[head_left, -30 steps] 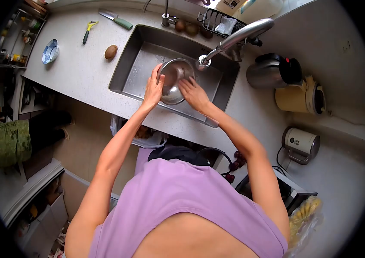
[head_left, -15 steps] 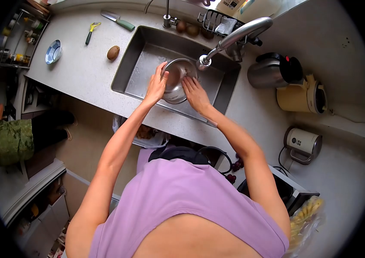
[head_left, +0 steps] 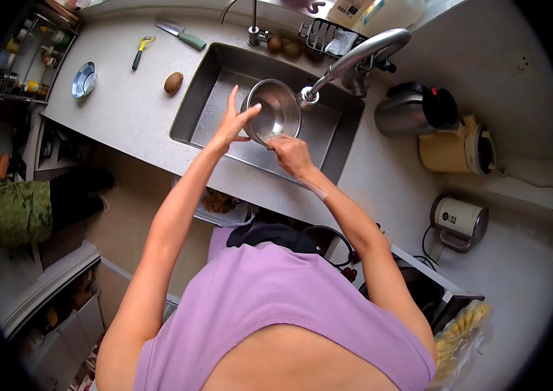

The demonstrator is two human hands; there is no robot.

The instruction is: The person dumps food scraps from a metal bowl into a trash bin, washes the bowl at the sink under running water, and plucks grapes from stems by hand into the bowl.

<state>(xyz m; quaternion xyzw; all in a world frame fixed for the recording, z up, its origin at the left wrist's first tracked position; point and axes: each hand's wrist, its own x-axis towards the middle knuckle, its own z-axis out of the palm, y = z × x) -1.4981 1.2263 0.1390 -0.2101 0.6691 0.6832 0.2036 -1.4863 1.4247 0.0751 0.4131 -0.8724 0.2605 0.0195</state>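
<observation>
The pale table (head_left: 126,107) carries a sink (head_left: 319,140) at upper centre. Over the sink is the metal bowl (head_left: 282,107). The right hand's (head_left: 291,155) grip is clamped on its lower rim; the left hand's (head_left: 231,125) is spread apart, thumb overlapping the left edge. Upper left lies a brown fruit (head_left: 173,83).

On the left stretch of the counter (head_left: 117,120), a green-handled knife (head_left: 184,36) lies near a yellow-headed peeler (head_left: 137,60), with a blue-and-white bowl (head_left: 85,80) farther left and a brown oval fruit or tuber (head_left: 173,83) nearer. On the right, a steel kettle (head_left: 402,112) stands beside a cream-yellow appliance (head_left: 451,148); bagged bananas (head_left: 464,329) lie near right.
</observation>
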